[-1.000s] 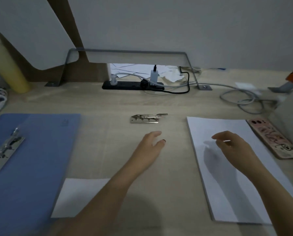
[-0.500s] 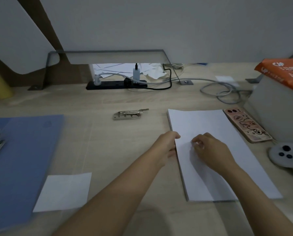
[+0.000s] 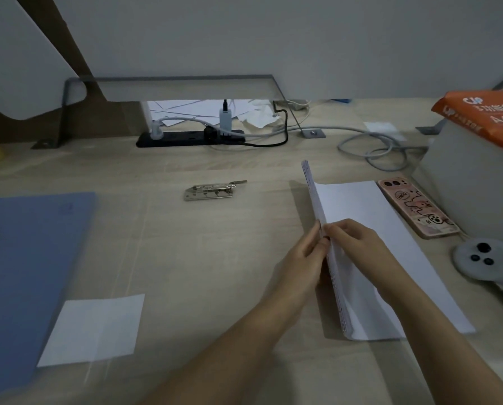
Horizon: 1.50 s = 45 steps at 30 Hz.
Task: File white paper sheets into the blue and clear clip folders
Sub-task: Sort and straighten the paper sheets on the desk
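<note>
Both hands, the left hand [image 3: 301, 258] and the right hand [image 3: 354, 241], are pinching the paper stack's [image 3: 361, 211] raised left edge, seemingly separating sheets for filing.

The desk [image 3: 200, 258] is pale wood with a fine grain. The folder [image 3: 34, 273] on it is plain blue. The stack [image 3: 361, 211] and the loose sheet [image 3: 95, 328] are white. The clip [image 3: 209, 191] is silvery. The phone case [image 3: 416, 209] is pink with black-outlined cartoon figures. The ream [image 3: 484, 115] is orange with white lettering. The power strip [image 3: 186, 138] is black, its charger [image 3: 224, 119] white, the cable [image 3: 384, 147] grey. The controller [image 3: 465, 266] is light grey with black buttons.
</note>
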Tool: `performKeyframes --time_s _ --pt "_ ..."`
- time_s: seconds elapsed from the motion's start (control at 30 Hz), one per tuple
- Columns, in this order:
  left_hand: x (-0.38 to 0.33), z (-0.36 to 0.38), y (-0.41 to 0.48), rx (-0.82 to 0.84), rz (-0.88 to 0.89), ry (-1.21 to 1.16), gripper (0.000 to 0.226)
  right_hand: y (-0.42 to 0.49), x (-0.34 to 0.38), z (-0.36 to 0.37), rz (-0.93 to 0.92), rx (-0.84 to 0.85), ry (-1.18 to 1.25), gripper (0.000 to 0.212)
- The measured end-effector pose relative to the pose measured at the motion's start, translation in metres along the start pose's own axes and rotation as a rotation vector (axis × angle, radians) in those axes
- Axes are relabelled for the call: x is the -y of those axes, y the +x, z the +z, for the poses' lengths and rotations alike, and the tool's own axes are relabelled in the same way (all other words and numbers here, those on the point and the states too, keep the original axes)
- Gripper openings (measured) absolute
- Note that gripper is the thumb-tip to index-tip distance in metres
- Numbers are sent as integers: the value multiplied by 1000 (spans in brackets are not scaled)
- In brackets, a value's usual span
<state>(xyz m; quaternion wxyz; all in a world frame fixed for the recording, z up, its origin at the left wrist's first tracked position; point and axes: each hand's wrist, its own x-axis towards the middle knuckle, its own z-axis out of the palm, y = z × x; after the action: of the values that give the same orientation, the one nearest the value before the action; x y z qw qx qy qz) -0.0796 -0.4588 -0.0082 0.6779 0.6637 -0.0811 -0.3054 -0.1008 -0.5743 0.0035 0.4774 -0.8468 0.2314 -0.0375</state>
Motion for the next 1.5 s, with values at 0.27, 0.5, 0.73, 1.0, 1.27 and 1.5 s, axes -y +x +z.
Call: performKeyframes --time_s 0.27,0.5,0.73,1.0,1.27,1.5 --pt "-3 0 -3 -12 41 -70 44 1 -1 2 0 -13 33 21" --pt "-6 0 -5 -11 34 -60 46 3 -2 4 -8 -26 -13 21" --pt "-8 1 -7 -27 37 -46 44 4 -1 8 -26 -45 -75 24" --pt "-9 -1 -9 -40 31 -39 45 1 -1 8 -36 -40 -82 31" --pt "-11 0 -11 -37 39 -33 43 2 -1 9 -42 -37 -98 27" --pt "-9 -2 -11 -50 35 0 45 2 0 9 -77 -43 -132 23"
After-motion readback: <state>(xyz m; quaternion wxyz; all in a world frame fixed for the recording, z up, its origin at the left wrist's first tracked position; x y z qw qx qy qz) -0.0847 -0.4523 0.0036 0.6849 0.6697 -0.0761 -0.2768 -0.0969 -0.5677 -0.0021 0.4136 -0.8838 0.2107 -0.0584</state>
